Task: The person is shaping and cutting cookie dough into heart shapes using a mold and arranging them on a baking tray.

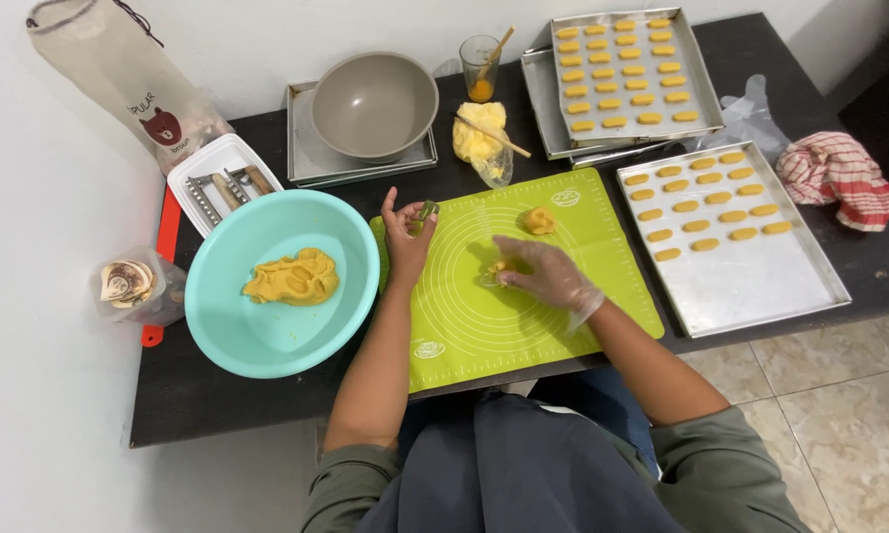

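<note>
My left hand (pixel 405 235) rests at the left edge of the green silicone mat (pixel 523 316) and holds a small green cutter (pixel 425 212) between its fingertips. My right hand (pixel 548 274), in a clear plastic glove, presses on a small piece of yellow dough (pixel 497 271) in the middle of the mat. Another lump of yellow dough (pixel 538 220) lies on the mat further back. To the left, a turquoise bowl (pixel 237 316) holds a larger mass of yellow dough (pixel 291 277).
A metal tray (pixel 750 286) with rows of shaped yellow pieces sits right of the mat; another filled tray (pixel 696 74) is behind. A grey bowl (pixel 373 104), a glass with yellow liquid (pixel 480 67), bagged dough (pixel 480 133), a white tool tray (pixel 222 158) and a checked cloth (pixel 839 178) stand around.
</note>
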